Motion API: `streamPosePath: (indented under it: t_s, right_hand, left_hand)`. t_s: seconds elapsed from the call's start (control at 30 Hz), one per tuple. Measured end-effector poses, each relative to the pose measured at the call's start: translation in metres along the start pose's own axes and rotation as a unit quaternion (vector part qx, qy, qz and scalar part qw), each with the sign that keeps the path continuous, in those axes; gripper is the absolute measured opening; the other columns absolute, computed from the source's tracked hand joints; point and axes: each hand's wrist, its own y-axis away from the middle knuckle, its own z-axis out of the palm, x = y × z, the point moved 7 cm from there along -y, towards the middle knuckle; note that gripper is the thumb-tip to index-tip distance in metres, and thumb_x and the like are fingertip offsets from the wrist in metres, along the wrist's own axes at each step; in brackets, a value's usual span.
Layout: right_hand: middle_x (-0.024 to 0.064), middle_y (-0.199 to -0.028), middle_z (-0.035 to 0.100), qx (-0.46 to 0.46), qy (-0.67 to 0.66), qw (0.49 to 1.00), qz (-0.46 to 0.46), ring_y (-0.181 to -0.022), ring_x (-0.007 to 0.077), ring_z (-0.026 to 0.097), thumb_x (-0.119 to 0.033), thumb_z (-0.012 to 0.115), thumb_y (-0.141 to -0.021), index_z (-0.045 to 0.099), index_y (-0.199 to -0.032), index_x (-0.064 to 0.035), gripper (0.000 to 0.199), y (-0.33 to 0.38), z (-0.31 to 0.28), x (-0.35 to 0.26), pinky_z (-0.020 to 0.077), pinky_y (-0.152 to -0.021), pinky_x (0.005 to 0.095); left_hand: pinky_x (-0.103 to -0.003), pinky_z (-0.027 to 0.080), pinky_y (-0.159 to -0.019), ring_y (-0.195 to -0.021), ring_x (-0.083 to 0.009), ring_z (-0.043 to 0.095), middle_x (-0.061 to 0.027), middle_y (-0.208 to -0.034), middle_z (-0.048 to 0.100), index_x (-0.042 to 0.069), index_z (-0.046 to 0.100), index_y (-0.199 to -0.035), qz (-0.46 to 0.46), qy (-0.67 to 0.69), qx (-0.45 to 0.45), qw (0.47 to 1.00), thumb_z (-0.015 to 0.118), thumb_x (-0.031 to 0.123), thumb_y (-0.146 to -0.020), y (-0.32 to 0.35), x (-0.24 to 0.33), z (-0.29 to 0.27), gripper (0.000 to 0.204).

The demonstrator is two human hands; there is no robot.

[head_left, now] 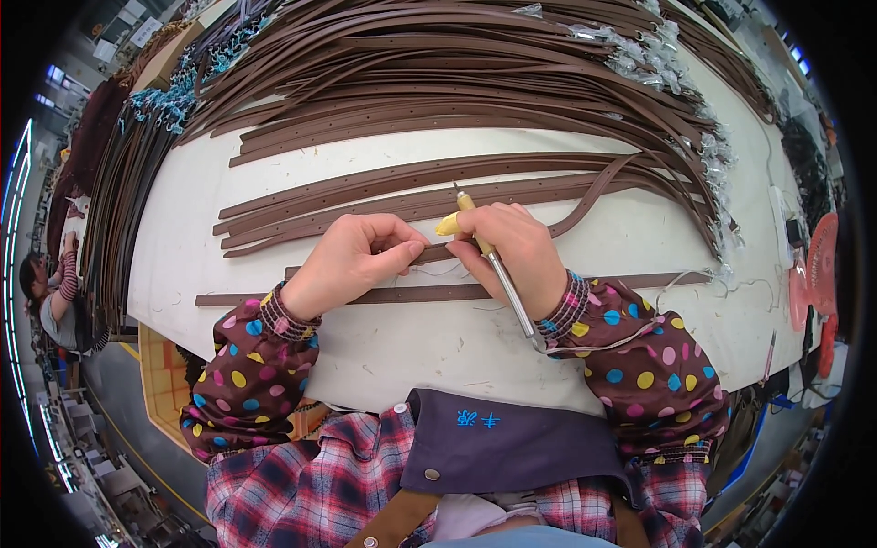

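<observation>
My left hand (352, 260) pinches the end of a brown leather strap (585, 203) that curves away to the right over the white table (639, 237). My right hand (513, 251) grips the same strap end and holds a pen-like metal tool (501, 274) with a yellow grip, its tip pointing up and away from me. Both hands rest just above another flat brown strap (429, 293) lying across the table. A thin cord runs from the tool's lower end past my right sleeve.
Several brown straps with punched holes (411, 183) lie in rows behind my hands, and a large fanned pile (438, 64) covers the far table. Clear plastic wraps (713, 155) sit on strap ends at right. A red object (818, 274) stands at the right edge. Another person (55, 292) is far left.
</observation>
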Motion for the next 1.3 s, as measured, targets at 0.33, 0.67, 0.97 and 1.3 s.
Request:
streamPosePath:
  t_s: [0.33, 0.67, 0.97, 1.3]
  right_hand:
    - [0.0031, -0.073, 0.056, -0.002, 0.021, 0.999, -0.027, -0.068, 0.0220, 0.055, -0.005, 0.069, -0.077, 0.059, -0.095, -0.0094, 0.021, 0.000, -0.001, -0.005, 0.0404, -0.063, 0.0342]
    - [0.0038, -0.075, 0.057, -0.002, 0.026, 0.999, -0.037, -0.068, 0.0228, 0.055, -0.004, 0.069, -0.077, 0.058, -0.096, -0.0095, 0.022, 0.000, 0.000, -0.007, 0.0408, -0.064, 0.0347]
    - [0.0042, -0.068, 0.054, 0.021, 0.016, 0.998, -0.052, -0.060, 0.0216, 0.053, 0.001, 0.073, -0.073, 0.059, -0.091, -0.0081, 0.025, -0.002, -0.002, -0.010, 0.0398, -0.060, 0.0320]
    - [0.0040, -0.068, 0.054, 0.017, 0.015, 0.998, -0.051, -0.061, 0.0216, 0.052, 0.001, 0.073, -0.073, 0.060, -0.091, -0.0077, 0.024, -0.002, -0.001, -0.010, 0.0397, -0.060, 0.0321]
  left_hand:
    - [-0.019, 0.046, -0.065, -0.072, -0.0041, 0.058, 0.0009, -0.079, 0.062, -0.003, 0.065, -0.103, -0.039, 0.028, -0.033, 0.998, 0.059, 0.014, -0.093, 0.000, -0.004, 0.000, 0.021]
    - [-0.019, 0.049, -0.067, -0.074, -0.0066, 0.062, -0.0017, -0.082, 0.065, -0.004, 0.066, -0.101, -0.050, 0.020, -0.040, 0.998, 0.059, 0.014, -0.093, 0.000, -0.003, -0.001, 0.021]
    - [-0.019, 0.049, -0.066, -0.072, -0.0056, 0.060, -0.0023, -0.082, 0.066, -0.004, 0.065, -0.099, -0.052, 0.040, -0.047, 0.997, 0.065, 0.012, -0.088, 0.001, -0.001, 0.001, 0.019]
    - [-0.019, 0.048, -0.066, -0.072, -0.0047, 0.059, -0.0019, -0.082, 0.066, -0.003, 0.066, -0.098, -0.062, 0.021, -0.037, 0.997, 0.063, 0.011, -0.087, 0.001, -0.003, -0.001, 0.018]
